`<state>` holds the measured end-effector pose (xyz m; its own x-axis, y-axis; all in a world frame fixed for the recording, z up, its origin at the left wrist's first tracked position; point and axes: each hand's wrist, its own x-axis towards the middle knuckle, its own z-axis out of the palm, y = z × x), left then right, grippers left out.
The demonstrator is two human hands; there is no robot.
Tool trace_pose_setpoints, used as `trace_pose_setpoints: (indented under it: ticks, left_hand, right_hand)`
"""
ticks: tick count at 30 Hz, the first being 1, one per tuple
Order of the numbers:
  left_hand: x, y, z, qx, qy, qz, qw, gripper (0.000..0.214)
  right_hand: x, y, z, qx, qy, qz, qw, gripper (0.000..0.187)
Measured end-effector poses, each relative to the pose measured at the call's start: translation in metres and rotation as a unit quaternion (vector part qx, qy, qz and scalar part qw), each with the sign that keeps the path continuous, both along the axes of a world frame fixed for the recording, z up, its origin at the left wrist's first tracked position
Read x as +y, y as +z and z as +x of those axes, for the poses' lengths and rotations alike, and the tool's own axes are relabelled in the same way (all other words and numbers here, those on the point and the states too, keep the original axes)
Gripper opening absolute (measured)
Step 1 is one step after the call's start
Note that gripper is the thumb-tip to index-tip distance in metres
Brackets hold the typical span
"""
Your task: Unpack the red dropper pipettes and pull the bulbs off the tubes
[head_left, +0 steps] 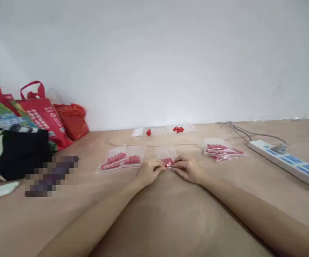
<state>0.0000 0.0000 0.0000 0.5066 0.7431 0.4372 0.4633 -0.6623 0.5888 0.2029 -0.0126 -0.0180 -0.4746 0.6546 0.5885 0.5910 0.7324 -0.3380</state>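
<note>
With narrow fingertip pinches, the left hand [151, 172] and right hand [188, 170] held the near end of a flat, clear plastic bag of red pieces [166, 155] at twelve o'clock; similar red-filled clear bags [122, 160] lay at its nine.

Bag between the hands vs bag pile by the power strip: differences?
Middle bag is single; right pile has several overlapping bags.
Middle bag has the left hand and right hand at its near end; right pile is untouched.
Shared: clear plastic, red contents.
</note>
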Motion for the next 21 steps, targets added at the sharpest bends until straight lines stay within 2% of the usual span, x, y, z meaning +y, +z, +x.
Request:
trace_pose_setpoints:
  ticks: [7,13,17,21]
  left_hand:
    - [0.005,0.001,0.001,-0.033,0.035,-0.068,0.997,0.009]
    - [0.004,0.002,0.002,-0.052,0.034,-0.089,0.994,0.009]
    - [0.007,0.001,0.000,-0.053,0.020,-0.080,0.995,0.008]
    - [0.007,0.000,-0.001,-0.035,0.008,-0.040,0.999,0.006]
  right_hand:
    - [0.002,0.002,-0.013,-0.004,-0.027,-0.004,1.000,0.017]
    - [0.005,0.000,-0.016,0.010,-0.040,-0.013,0.999,0.020]
    - [0.004,0.001,-0.016,-0.013,-0.023,0.003,1.000,0.016]
    - [0.002,0.002,-0.017,-0.025,-0.025,0.025,0.999,0.016]
